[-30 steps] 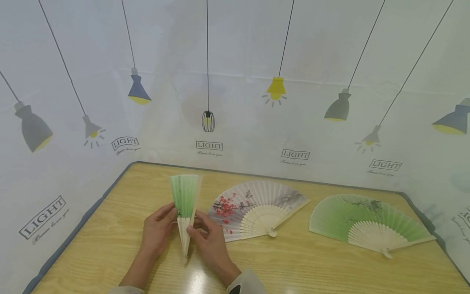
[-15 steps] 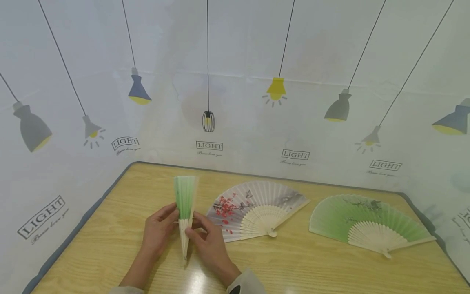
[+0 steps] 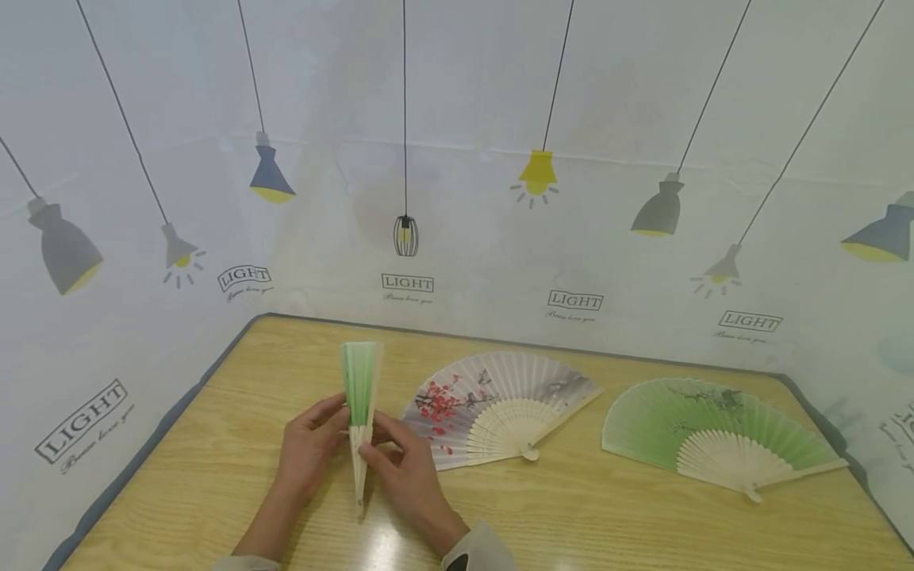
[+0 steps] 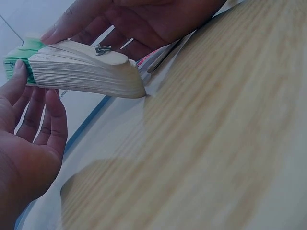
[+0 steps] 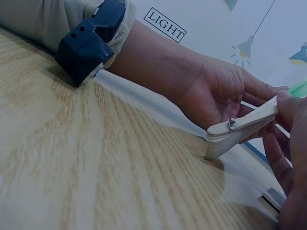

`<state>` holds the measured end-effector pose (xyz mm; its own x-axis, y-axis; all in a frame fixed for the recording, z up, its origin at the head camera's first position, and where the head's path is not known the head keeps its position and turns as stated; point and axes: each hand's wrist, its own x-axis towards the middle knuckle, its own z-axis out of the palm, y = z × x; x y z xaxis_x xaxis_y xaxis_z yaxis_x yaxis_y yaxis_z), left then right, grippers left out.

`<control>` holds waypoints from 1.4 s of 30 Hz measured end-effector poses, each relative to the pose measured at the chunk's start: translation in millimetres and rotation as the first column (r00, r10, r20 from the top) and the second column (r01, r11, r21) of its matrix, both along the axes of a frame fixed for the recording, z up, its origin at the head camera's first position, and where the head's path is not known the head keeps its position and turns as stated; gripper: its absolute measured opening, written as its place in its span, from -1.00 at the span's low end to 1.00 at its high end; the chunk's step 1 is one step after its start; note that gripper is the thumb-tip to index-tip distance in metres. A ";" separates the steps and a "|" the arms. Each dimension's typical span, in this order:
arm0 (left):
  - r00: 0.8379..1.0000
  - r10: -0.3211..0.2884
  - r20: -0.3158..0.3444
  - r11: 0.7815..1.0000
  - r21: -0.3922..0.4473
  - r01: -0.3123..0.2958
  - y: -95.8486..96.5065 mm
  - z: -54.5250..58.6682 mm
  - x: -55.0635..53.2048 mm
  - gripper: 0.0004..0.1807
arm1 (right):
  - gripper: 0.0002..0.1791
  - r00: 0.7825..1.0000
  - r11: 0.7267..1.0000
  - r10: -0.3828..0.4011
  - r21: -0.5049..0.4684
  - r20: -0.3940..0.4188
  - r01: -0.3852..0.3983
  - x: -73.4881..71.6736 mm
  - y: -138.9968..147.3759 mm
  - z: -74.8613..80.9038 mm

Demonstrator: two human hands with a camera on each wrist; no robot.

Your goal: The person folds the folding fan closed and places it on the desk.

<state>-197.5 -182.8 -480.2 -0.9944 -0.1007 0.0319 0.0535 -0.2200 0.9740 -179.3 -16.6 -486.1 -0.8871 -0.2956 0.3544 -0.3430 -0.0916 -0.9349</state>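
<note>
Both hands hold a nearly closed green folding fan (image 3: 362, 388) upright, its pivot end low over the table. My left hand (image 3: 310, 448) grips it from the left, thumb and fingers along the lower green cloth. From the other side my right hand (image 3: 408, 468) pinches the pale wooden ribs, thumb in front. In the left wrist view the ribs (image 4: 81, 79) lie stacked tightly, with a metal rivet (image 4: 102, 49) at the pivot. To the right, a white-grey fan (image 3: 514, 388) with red blossoms lies spread out, partly behind the right hand.
A second green fan (image 3: 643, 420) lies spread at the right of the wooden table (image 3: 557, 523). White sheeting (image 3: 471, 198) printed with lamps stands around the table's far and side edges. The left arm wears a dark wrist device (image 5: 84, 52).
The green folding fan has narrowed as both hands squeeze its ribs together, mostly in the first half second. The two spread fans have not moved.
</note>
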 end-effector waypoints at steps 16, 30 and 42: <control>0.999 -0.037 -0.017 0.999 0.005 0.037 -0.9 -0.1 1.7 -0.63 | -0.48 0.997 0.998 -0.015 0.058 -0.072 0.020 0.2 0.0 -1.6; 0.998 -0.054 -0.021 0.999 -0.001 0.054 -0.1 1.1 2.5 -0.57 | -0.43 0.993 0.992 -0.037 0.119 -0.116 0.051 10.8 3.3 19.3; 0.998 -0.067 -0.023 0.997 -0.049 0.066 0.0 -2.9 -0.1 -0.59 | -0.37 0.979 0.991 -0.054 0.109 -0.199 0.077 4.6 0.3 6.4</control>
<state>-197.7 -182.8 -483.0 -0.9977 -0.0325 0.0594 0.0643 -0.1764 0.9822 -174.7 -16.3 -479.7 -0.8230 -0.2879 0.4896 -0.5215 0.0414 -0.8523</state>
